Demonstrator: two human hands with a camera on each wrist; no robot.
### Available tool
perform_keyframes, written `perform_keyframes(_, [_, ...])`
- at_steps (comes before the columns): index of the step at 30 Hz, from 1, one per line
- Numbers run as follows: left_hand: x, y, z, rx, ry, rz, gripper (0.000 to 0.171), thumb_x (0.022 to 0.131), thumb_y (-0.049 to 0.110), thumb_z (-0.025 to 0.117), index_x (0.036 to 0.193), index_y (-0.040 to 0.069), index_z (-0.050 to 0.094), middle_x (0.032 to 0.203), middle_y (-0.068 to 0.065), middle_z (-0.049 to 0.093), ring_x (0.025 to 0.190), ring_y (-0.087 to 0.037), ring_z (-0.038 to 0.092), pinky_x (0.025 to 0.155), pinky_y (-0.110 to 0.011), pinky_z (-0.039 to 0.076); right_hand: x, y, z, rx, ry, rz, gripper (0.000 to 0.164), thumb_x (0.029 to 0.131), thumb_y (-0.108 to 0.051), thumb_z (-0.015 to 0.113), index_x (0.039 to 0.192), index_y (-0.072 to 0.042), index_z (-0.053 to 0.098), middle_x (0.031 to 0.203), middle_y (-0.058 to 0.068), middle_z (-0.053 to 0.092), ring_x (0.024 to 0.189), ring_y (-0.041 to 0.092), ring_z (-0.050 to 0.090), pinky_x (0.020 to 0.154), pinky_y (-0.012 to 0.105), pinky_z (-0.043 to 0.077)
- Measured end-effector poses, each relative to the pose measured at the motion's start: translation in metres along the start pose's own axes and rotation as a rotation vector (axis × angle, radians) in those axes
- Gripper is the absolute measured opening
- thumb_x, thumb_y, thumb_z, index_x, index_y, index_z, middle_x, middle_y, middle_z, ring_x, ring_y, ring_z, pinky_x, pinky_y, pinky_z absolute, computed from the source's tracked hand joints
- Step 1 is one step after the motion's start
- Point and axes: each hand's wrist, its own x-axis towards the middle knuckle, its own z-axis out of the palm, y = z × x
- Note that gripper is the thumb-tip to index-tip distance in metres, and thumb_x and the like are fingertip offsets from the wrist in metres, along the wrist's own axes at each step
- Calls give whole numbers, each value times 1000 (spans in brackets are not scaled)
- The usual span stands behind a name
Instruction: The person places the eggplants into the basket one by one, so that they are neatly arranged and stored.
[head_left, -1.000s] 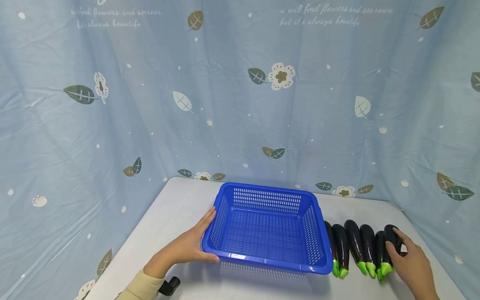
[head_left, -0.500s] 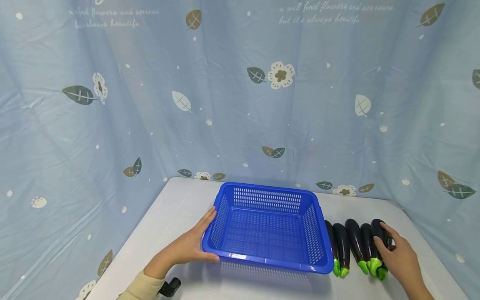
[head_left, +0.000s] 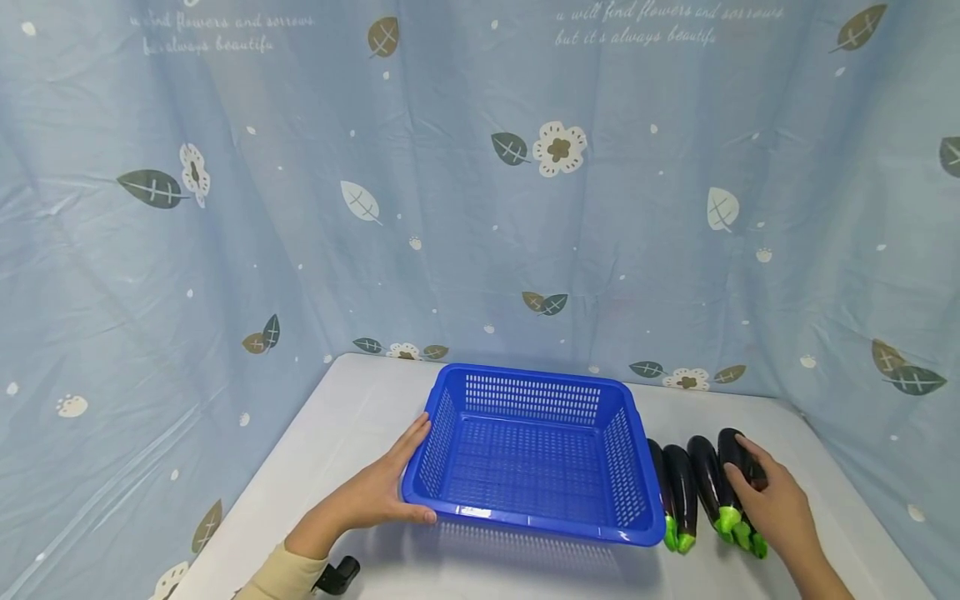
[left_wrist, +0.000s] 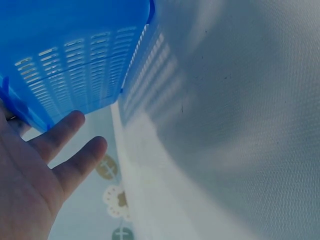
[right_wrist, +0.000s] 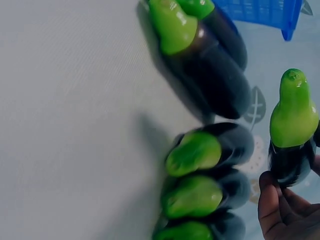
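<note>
My left hand (head_left: 371, 493) rests against the left front corner of a blue plastic basket (head_left: 525, 533), thumb along the front rim and fingers along the side. In the left wrist view, two fingers (left_wrist: 82, 162) are straight and apart beside the slotted wall. My right hand (head_left: 780, 508) grips a dark eggplant (right_wrist: 294, 115) with a green cap, raised over the row. More eggplants (head_left: 681, 492) lie side by side right of the basket, green ends toward me. The right wrist view shows a pair (right_wrist: 210, 75) set apart from several others (right_wrist: 192, 195); the raised one overlaps some in the head view.
A white-covered table (head_left: 367, 392) carries everything. Behind and on both sides hangs a blue curtain (head_left: 450, 208) with leaf and flower prints. A small black device (head_left: 339, 575) is by the left sleeve (head_left: 281, 575). The basket holds nothing.
My right hand has moved left along the row with the eggplant, from the right end toward the basket. My left hand and the basket have stayed in place.
</note>
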Motion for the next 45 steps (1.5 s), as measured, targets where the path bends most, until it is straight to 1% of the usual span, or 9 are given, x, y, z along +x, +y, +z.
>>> perform_keyframes(3, [0, 0, 0, 0, 1, 0, 132, 71, 49, 90, 165, 10, 5, 171, -9, 0, 152, -40, 16, 111, -64, 31, 0, -6, 1, 10, -5, -28, 63, 105, -36, 54, 155, -2, 37, 121, 38, 51, 86, 36, 62, 56, 34, 45])
perform_keyframes(7, [0, 0, 1, -1, 2, 1, 132, 71, 50, 90, 165, 10, 6, 171, -9, 0, 152, -40, 16, 111, -64, 31, 0, -16, 3, 21, -13, -15, 64, 105, -37, 54, 156, -3, 37, 123, 38, 51, 87, 36, 62, 57, 34, 47])
perform_keyframes(11, [1, -1, 2, 5, 3, 2, 132, 71, 54, 89, 165, 10, 6, 171, -9, 0, 152, -40, 16, 112, -64, 31, 0, -21, 6, 27, 6, -37, 62, 104, -35, 57, 154, -3, 40, 115, 34, 58, 81, 32, 61, 55, 34, 46])
perform_keyframes(14, [0, -1, 1, 0, 1, -2, 132, 72, 50, 89, 165, 10, 5, 171, -9, 0, 152, -41, 16, 112, -64, 31, 0, -25, 8, 25, 24, -71, 60, 103, -33, 58, 152, -3, 43, 114, 34, 58, 80, 31, 61, 55, 33, 45])
perform_keyframes(22, [-1, 2, -1, 9, 4, -21, 131, 71, 49, 90, 164, 9, 7, 171, -10, 1, 152, -42, 16, 112, -65, 31, 0, -36, 15, 33, 24, -104, 60, 103, -33, 59, 153, -4, 43, 120, 35, 54, 87, 36, 64, 57, 35, 49])
perform_keyframes(30, [-2, 0, 0, 6, 24, -35, 131, 71, 51, 90, 165, 10, 8, 171, -8, 3, 152, -39, 16, 113, -64, 29, -1, -46, 17, 76, 32, -178, 57, 103, -32, 59, 152, -5, 46, 121, 30, 57, 79, 26, 59, 53, 31, 43])
perform_keyframes(38, [-2, 0, 2, -2, 21, -38, 130, 71, 53, 89, 165, 12, 8, 172, -7, 3, 153, -37, 15, 113, -63, 29, -2, -58, 19, 66, 48, -168, 56, 103, -31, 60, 151, -6, 47, 121, 29, 56, 75, 24, 52, 54, 31, 39])
perform_keyframes(41, [-1, 0, 2, -8, 20, -33, 131, 71, 54, 89, 165, 12, 8, 172, -6, 2, 153, -37, 15, 113, -63, 29, -2, -59, 19, 74, 43, -170, 57, 103, -31, 60, 152, -6, 46, 124, 31, 56, 81, 29, 58, 57, 34, 45])
perform_keyframes(45, [-1, 1, 1, -19, 19, -23, 131, 72, 52, 89, 165, 12, 7, 172, -8, 2, 152, -40, 16, 112, -64, 29, 0, -61, 19, 81, 43, -178, 57, 103, -31, 59, 152, -7, 46, 126, 31, 57, 90, 36, 64, 65, 44, 53])
